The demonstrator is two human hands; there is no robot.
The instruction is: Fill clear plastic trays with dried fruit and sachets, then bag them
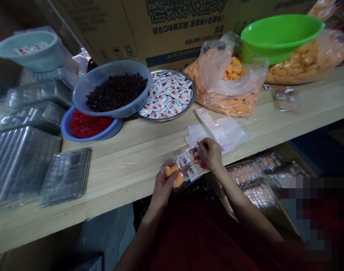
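Note:
A clear compartment tray (186, 180) is held at the table's front edge, between my two hands. It holds orange pieces (178, 180) at its left, two small white packets (184, 159) in the middle, and red and dark pieces at its right. My left hand (164, 186) grips the tray's left end, thumb over the orange pieces. The fingers of my right hand (211, 153) are pinched together at the tray's right end, near clear plastic film. Just behind the tray lies a stack of clear bags (230, 131).
Behind stand bowls of dark pieces (118, 92) and red pieces (89, 126), a metal plate of packets (168, 94), a bag of orange pieces (231, 101) and a green basin (279, 35). Stacked trays (22, 162) fill the left. Below right sits a box (292, 226) of filled packs.

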